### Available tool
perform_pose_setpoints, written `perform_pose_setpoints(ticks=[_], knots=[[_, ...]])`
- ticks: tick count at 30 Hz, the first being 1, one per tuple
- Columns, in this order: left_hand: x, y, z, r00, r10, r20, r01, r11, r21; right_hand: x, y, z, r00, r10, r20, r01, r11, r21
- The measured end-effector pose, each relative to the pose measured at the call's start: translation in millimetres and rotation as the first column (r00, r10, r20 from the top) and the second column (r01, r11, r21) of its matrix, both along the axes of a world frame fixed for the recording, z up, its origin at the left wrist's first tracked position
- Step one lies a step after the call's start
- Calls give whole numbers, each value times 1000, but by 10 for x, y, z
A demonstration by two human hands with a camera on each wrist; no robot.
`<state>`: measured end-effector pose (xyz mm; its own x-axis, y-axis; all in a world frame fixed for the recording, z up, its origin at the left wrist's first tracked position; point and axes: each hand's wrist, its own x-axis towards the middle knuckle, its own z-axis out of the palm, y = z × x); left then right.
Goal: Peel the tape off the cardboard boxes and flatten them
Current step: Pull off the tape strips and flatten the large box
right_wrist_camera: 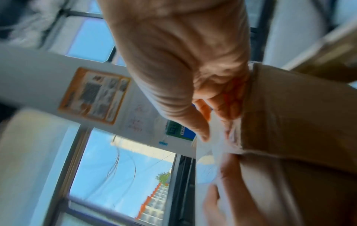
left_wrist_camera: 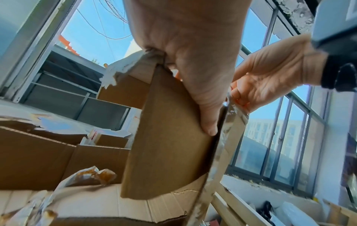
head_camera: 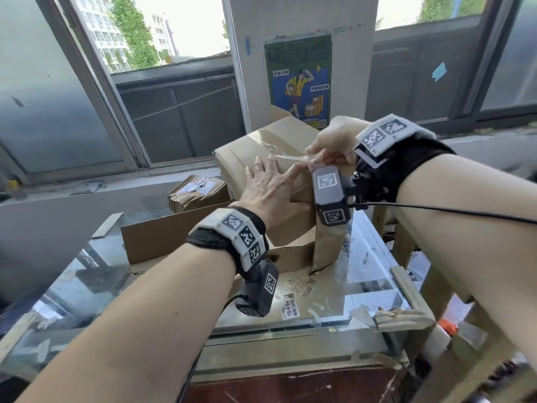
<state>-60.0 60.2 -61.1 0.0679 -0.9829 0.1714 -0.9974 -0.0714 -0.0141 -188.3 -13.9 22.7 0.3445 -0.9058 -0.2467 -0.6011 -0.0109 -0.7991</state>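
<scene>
Head view showed the cardboard box [head_camera: 261,158] standing on flattened cardboard [head_camera: 174,237] atop a glass-topped table [head_camera: 377,286], with a strip of clear tape [head_camera: 286,155] lifted off its top face. The left hand [head_camera: 270,184] lay flat on the box, fingers straight and spread. The right hand [head_camera: 331,146] was at the box's right edge, its fingertips pinching the loose end of the tape.

Left wrist view showed what the head view hid: the left thumb [left_wrist_camera: 208,122] pressed against a brown flap [left_wrist_camera: 170,145], and wrinkled tape [left_wrist_camera: 226,122] clinging along that flap's edge just below the right hand [left_wrist_camera: 270,79].

Right wrist view was blurred, yet showed the thumb [right_wrist_camera: 193,119] and fingers [right_wrist_camera: 228,107] closed together on pale tape at the cardboard's edge.

Farther out, the head view held a bundle of folded cartons [head_camera: 197,193] behind the table, and a green and blue poster [head_camera: 299,80] on a pillar between the windows.
</scene>
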Motion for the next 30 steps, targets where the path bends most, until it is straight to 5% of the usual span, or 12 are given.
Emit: perform_pose_setpoints(ticks=[2,5,7,12,15,17,23,26,30], knots=[[56,10,-4,999,-2,-41,1,1000,-8,12,53,-64,968,-68,242,39,992,121],[108,-2,-16,998,-9,-60,8,1000,-21,39,94,-200,898,-101,428,127,991,-34],[75,-6,-34,999,-18,-39,16,999,-34,31,55,-230,922,-90,376,147,981,-126],[-76,-15,-60,997,-69,32,72,992,-103,-102,-16,-62,998,-20,-65,11,991,-135],[-142,-29,-46,995,-94,41,97,990,-104,-137,17,-1,988,94,-126,-95,995,-2],[-156,-28,-37,996,-90,31,92,992,-91,-126,36,-23,975,125,-185,-137,989,-51],[-143,-18,-45,997,-81,0,81,993,-89,-41,-23,-121,987,-31,-157,-13,961,-275],[-143,0,-74,997,-82,0,82,993,-89,-69,-56,-105,999,-33,20,34,997,-64],[-125,36,-75,995,-95,-14,94,992,-79,-42,-46,-77,998,-45,36,43,997,64]])
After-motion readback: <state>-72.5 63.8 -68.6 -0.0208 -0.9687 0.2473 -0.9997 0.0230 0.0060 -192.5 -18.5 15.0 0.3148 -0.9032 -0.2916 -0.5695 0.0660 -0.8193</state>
